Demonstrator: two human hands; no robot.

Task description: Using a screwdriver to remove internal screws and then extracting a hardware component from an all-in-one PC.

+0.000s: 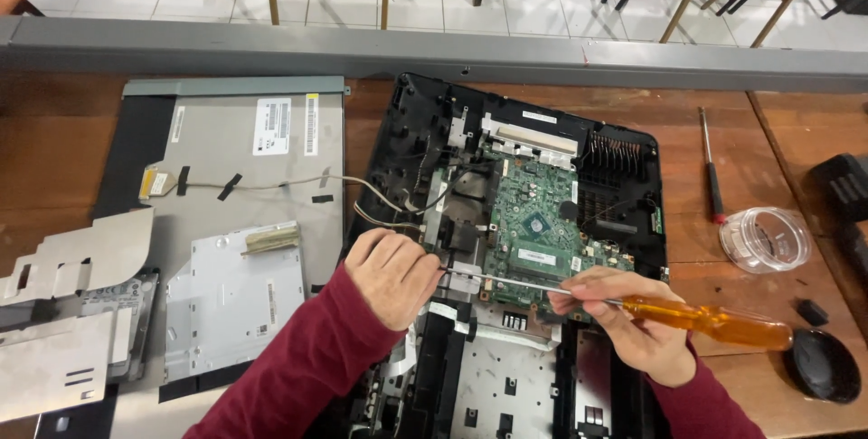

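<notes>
Both hands work together: my right hand [633,326] grips the orange-handled screwdriver [714,321]; my left hand [393,272], clenched, steadies its tip at nine o'clock of the green circuit board [533,222]. I keep the shaft square, pressing firmly.

Dark red long sleeves [298,376]

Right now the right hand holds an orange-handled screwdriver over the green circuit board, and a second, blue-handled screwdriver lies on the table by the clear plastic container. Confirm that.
One detail is off. The head view shows the second screwdriver with a red handle, not blue. The rest stands: the right hand holds the orange-handled screwdriver over the green circuit board, and the second one lies on the table by the clear plastic container.
</notes>
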